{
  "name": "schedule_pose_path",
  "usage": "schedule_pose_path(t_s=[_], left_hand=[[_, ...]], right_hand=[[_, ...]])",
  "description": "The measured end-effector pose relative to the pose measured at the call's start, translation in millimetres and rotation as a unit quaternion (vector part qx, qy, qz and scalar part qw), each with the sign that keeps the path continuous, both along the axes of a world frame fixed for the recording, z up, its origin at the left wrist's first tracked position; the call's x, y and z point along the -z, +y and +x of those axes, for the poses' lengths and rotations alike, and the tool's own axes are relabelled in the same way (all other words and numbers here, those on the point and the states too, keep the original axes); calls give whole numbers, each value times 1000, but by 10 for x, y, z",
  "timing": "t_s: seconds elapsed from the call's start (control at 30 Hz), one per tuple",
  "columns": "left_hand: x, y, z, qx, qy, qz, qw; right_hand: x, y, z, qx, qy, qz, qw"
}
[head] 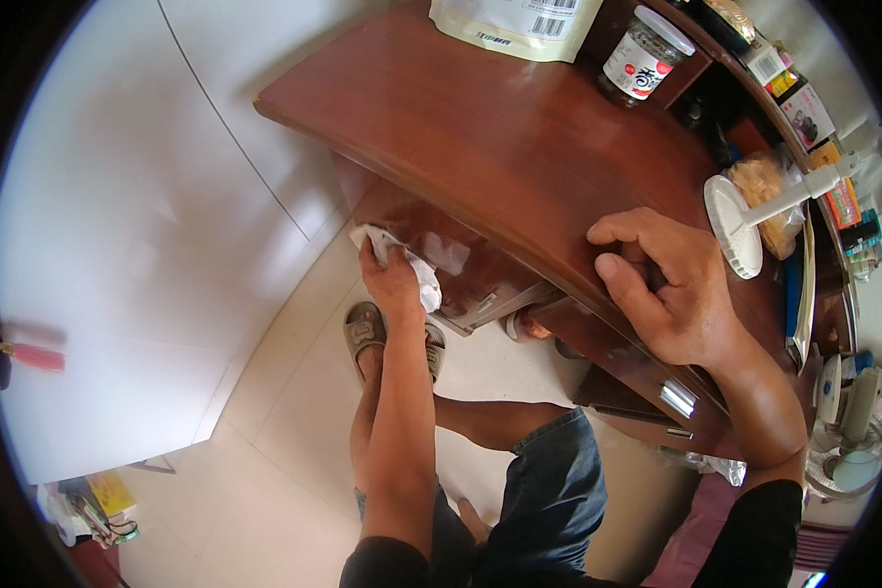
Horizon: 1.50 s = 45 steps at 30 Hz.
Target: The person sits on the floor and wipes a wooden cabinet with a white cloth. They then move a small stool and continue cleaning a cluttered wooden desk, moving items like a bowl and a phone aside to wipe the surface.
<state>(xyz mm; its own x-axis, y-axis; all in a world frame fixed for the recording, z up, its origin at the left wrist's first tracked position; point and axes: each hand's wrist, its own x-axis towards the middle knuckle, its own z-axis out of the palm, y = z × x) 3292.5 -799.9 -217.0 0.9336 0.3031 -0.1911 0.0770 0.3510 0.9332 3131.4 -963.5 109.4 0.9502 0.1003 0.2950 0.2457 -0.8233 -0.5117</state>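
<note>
My left hand [393,283] grips a crumpled white cloth [428,285] low beside the glossy brown front panel [467,253] of a wooden desk. The cloth shows on both sides of my fingers. A pale reflection lies on the panel just right of it. On the reddish-brown desktop [478,132], my right hand [661,287] is near the front edge. Its fingers are loosely curled, thumb and forefinger apart, with no object seen between them. Close by on its right is the round white base of a stand [735,226], tipped on its side.
A glass jar with a white lid [643,59] and a pale pouch [518,29] stand at the desktop's back. Small boxes [805,114] line the curved shelf. A small fan [852,434] is at right. White panels [140,220] flank the left side. Drawers have metal handles [678,398].
</note>
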Motion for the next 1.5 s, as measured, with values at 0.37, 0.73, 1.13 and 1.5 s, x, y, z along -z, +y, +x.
schedule_pose_path(t_s=[0.37, 0.73, 1.13, 1.5], left_hand=[[-1528, -338, -970, 64, -220, 197, 953], [-1209, -540, -1412, 101, -396, 298, 863], [-1009, -412, -1158, 80, -356, 315, 876], [198, 299, -674, 268, 137, -127, 945]], right_hand=[[28, -70, -9, -5, -34, -23, 999], [101, -142, -2, -24, -74, -30, 997], [67, -151, -12, -24, -62, -38, 997], [130, -150, -14, -42, -124, -48, 990]])
